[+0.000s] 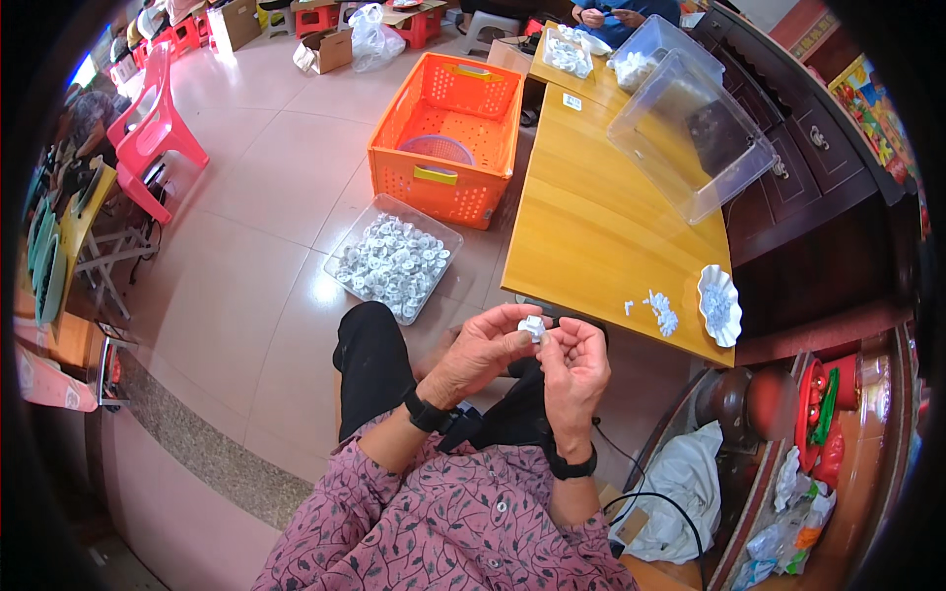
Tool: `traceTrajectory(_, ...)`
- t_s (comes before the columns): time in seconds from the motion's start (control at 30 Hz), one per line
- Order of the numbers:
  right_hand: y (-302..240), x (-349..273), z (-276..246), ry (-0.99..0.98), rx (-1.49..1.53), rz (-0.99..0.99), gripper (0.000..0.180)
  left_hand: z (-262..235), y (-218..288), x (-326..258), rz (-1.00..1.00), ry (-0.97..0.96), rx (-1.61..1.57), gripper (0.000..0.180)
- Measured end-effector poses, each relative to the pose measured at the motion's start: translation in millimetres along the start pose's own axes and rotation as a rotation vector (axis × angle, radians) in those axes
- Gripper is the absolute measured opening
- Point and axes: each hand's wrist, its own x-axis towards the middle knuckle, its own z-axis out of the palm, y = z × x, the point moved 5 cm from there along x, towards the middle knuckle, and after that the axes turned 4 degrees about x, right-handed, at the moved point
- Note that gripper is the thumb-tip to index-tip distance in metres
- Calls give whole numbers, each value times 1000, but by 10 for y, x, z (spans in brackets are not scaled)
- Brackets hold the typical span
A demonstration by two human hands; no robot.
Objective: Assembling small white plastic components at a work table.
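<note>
A small white plastic part is pinched between both hands, above my lap. My left hand grips it from the left with thumb and fingers. My right hand meets it from the right, its fingertips closed against the part's edge. Past my left knee, a clear tray on the floor holds many white round plastic parts. On the wooden table to my right, a loose pile of small white pieces lies beside a white scalloped dish with more of them.
An orange crate with a purple round sieve stands beyond the tray. A clear empty bin sits on the table, near dark cabinets. A pink chair is at the left. Another person's hands work at the table's far end.
</note>
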Motion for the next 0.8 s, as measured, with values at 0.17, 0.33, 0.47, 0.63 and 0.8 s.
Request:
traceTrajectory(0.17, 12, -12, -55, 52, -38, -25, 22, 18, 14, 17, 41, 42, -4, 34)
traceTrajectory(0.33, 88, -18, -70, 34, -58, -1, 22, 37, 24, 21, 60, 71, 16, 29)
traceTrajectory(0.47, 80, -13, -56, 29, -9, 19, 22, -13, -20, 14, 30, 54, 77, 32)
traceTrajectory(0.63, 15, 4, -30, 9, 52, 29, 22, 42, -14, 27, 48, 23, 60, 33)
traceTrajectory(0.8, -21, 9, -21, -27, 104, 6, 22, -29, -53, 35, -10, 19, -83, 33)
